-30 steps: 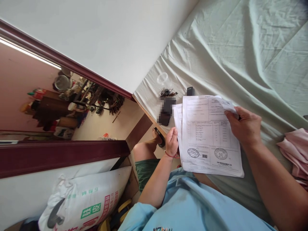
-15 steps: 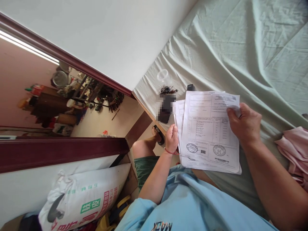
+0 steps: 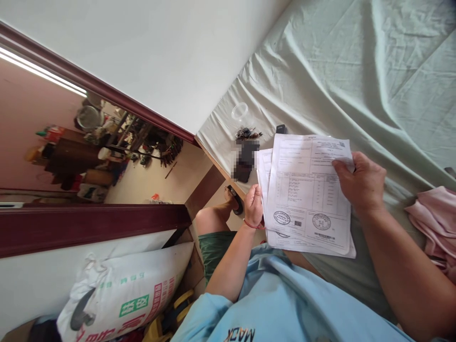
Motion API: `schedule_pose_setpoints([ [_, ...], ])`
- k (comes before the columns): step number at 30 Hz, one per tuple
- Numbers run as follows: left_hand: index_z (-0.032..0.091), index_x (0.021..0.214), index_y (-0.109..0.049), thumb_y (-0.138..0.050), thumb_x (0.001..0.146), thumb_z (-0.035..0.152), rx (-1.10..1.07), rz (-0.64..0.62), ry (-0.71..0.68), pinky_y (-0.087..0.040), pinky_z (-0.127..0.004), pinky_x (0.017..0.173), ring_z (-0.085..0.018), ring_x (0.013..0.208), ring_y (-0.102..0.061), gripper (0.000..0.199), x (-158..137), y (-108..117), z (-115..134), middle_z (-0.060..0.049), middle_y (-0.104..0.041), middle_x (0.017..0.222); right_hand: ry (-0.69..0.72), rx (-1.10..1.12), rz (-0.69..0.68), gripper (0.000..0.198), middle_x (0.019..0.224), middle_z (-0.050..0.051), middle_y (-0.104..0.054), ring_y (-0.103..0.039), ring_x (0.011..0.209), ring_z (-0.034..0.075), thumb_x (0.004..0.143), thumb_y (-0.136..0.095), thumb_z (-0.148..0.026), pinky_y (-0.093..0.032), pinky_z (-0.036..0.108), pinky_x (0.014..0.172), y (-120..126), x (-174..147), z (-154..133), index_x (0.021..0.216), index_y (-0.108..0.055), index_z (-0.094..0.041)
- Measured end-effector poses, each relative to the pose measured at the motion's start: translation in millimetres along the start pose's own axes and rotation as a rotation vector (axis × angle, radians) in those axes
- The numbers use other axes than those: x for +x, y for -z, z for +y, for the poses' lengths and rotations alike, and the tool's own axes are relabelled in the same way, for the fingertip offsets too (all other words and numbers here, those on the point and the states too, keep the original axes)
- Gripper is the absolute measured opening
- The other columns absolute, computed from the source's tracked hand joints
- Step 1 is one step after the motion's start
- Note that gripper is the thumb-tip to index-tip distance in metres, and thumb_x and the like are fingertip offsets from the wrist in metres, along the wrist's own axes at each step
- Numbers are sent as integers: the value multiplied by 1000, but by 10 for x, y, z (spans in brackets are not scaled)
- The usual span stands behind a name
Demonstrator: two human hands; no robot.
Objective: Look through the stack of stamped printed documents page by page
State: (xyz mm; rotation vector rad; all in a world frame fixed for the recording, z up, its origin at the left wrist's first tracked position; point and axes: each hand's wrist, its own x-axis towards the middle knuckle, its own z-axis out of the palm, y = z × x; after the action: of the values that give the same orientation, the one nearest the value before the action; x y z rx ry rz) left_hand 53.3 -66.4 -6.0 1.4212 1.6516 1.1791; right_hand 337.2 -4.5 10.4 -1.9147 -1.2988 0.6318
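Observation:
Printed sheets of paper [image 3: 309, 190] with tables and round stamps are spread between my two hands above my lap. My right hand [image 3: 363, 183] is closed on the upper right edge of the top sheet, thumb lying on its face. My left hand [image 3: 253, 204], with a red cord at the wrist, grips the left edge of the stack of sheets underneath [image 3: 264, 166]. The top sheet lies over most of that stack, whose lower and left edges show. Beyond the papers a black phone-like thing [image 3: 244, 172], partly blurred out, rests on the sheet-covered bed.
Keys [image 3: 247, 133], a clear plastic cup [image 3: 240, 112] and a small black object [image 3: 281, 128] lie on the pale green bedsheet [image 3: 338, 71]. Pink cloth [image 3: 432, 213] is at the right. To the left stand a white sack [image 3: 131, 294] and a doorway with clutter beyond.
The top sheet has shifted slightly left with my right hand, baring more of the stack at the lower right. My left hand has barely moved.

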Motion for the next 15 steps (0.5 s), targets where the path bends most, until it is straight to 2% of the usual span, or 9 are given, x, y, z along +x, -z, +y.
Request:
schedule_pose_setpoints([
  [6, 21, 86, -58, -47, 104, 63, -22, -13, 22, -42, -29, 70, -17, 73, -50, 47, -14, -2, 4, -1, -57, 77, -1, -17, 31, 28, 71, 4, -62, -49, 66, 21, 76, -51, -51, -38, 35, 71, -22, -20, -15, 80, -58, -25],
  [15, 22, 79, -52, -48, 102, 67, 1, -4, 19, -40, -29, 66, -16, 68, -45, 51, -12, -13, 78, 0, -48, 72, 7, 11, 77, 24, 71, 5, -65, -52, 67, 23, 78, -53, -48, -40, 36, 71, -55, -46, -10, 80, -61, -25],
])
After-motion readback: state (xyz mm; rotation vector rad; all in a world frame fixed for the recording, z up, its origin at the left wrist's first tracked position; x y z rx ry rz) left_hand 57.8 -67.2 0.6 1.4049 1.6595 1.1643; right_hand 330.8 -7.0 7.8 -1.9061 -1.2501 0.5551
